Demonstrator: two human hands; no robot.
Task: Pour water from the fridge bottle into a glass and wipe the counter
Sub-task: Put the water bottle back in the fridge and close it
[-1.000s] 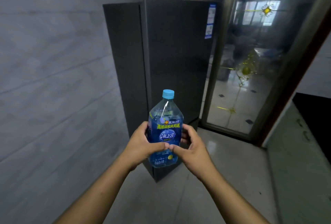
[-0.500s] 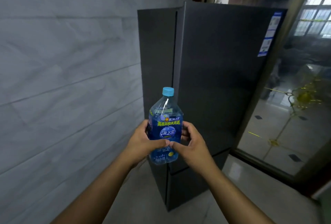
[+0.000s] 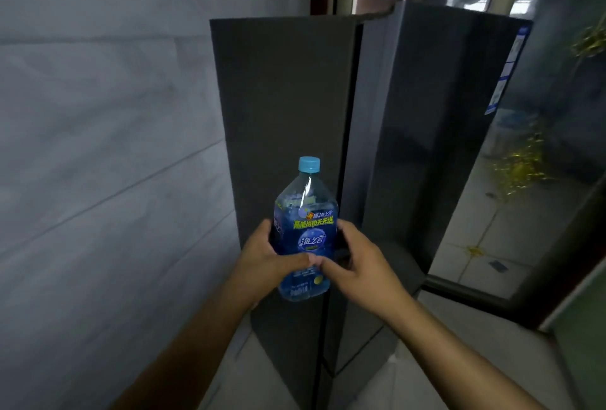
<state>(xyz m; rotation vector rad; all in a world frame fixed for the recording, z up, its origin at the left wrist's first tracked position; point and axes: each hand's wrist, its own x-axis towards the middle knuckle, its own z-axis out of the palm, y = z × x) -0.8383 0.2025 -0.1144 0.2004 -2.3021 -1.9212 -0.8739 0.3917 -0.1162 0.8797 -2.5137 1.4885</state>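
A clear plastic bottle (image 3: pixel 305 213) with a light blue cap and a blue label stands upright in front of me, held in both hands. My left hand (image 3: pixel 262 262) grips its left side and my right hand (image 3: pixel 364 265) grips its right side, thumbs meeting across the label. Behind it stands the dark grey fridge (image 3: pixel 288 108), its doors closed. No glass or counter is in view.
A grey tiled wall (image 3: pixel 105 147) runs along the left, close to the fridge. To the right is a glass sliding door (image 3: pixel 537 199) with gold decoration, and pale floor tiles (image 3: pixel 452 350) lie below.
The view has swung left and nearer to the fridge, so the fridge fills more of the frame. The bottle stays gripped by both hands in the same way.
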